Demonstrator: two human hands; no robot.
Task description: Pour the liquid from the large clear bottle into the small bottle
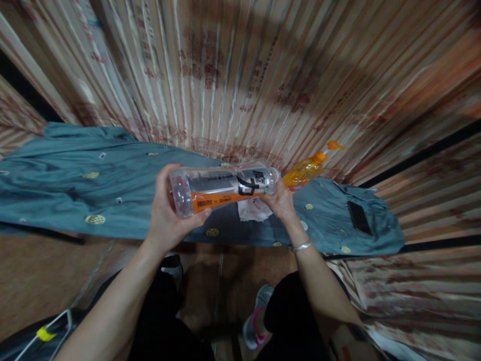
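clear plastic drink bottle, with a grey-and-orange label, lies sideways between the two hands, over the teal patterned cloth. the left hand grasps its base end, thumb along the near side; the right hand has its fingers closed about the neck end. whether a cap sits on that neck i cannot tell – the fingers and the blur hide it.

the likeliest trouble is a slip: the plastic looks smooth and thin-walled, so a weak hold at the base could let that end drop and swing the bottle down. squeezing harder to stop this could dent the sides instead. if there is liquid inside, which the view does not settle, an open neck held this level could spill onto the cloth.

the orange pump-top bottle is just beyond the bottle's neck end, so a push to the right or a careless right wrist could knock it over. the crumpled white packet lies below the bottle near its neck and could get caught or dragged by a low pass. the black smartphone is well to the right of the bottle – at less risk, unless a spill runs or the cloth gets pulled.
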